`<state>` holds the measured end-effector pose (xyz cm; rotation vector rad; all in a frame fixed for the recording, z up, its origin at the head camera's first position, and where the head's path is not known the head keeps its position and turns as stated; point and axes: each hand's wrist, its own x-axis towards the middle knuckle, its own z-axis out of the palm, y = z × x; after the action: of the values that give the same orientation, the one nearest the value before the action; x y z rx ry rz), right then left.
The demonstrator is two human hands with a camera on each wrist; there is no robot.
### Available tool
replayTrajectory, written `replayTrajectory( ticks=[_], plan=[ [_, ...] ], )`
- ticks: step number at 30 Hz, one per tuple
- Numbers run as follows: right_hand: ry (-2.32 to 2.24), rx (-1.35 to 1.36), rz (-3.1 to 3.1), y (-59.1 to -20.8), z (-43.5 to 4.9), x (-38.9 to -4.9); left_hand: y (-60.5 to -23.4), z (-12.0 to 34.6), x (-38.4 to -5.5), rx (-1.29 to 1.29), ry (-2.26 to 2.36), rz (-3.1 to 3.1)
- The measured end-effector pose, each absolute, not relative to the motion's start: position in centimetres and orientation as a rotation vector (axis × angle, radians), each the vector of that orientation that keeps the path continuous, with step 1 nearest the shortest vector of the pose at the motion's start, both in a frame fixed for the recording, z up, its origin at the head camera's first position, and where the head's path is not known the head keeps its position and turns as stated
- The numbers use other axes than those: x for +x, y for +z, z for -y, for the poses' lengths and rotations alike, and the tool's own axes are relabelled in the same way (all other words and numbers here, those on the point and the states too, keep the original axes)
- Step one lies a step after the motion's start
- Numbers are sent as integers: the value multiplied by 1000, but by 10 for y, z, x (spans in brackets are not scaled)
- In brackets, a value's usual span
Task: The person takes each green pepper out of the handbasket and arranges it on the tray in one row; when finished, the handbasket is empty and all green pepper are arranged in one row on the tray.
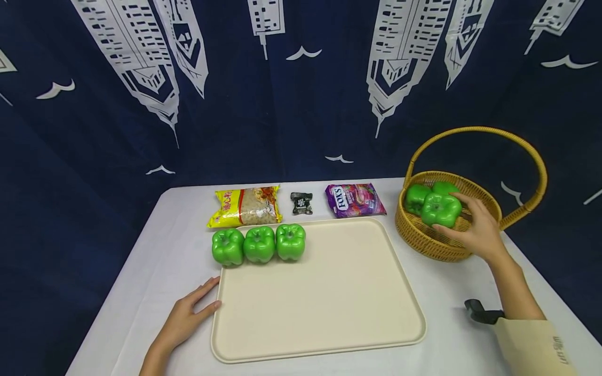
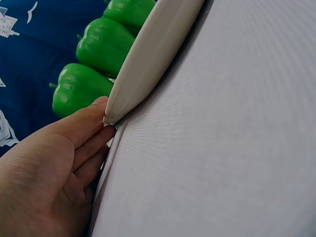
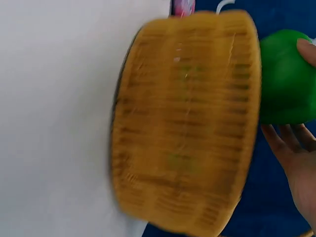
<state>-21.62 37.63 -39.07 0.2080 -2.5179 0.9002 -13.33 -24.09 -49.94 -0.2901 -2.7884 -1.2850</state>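
Note:
My right hand holds a green bell pepper between thumb and fingers over the wicker basket. In the right wrist view that pepper shows above the basket's rim. Two more green peppers lie behind it, partly hidden. My left hand rests at the left edge of a cream tray, fingers fairly straight, thumb and fingertips touching the rim. Three green peppers stand in a row along the tray's far left edge.
Behind the tray lie a yellow snack bag, a small black packet and a purple Fox's bag. The basket's tall handle arches up at the right. A white cloth covers the table.

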Motion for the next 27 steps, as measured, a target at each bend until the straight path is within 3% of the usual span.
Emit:
replayTrajectory(
  ticks=[14, 27],
  plan=[
    [983, 574, 2630, -381, -295, -226, -499, 240, -133, -274, -1290, 2795],
    [886, 868, 2732, -402, -219, -238, -501, 240, -134, -290, -1275, 2790]
  ],
)
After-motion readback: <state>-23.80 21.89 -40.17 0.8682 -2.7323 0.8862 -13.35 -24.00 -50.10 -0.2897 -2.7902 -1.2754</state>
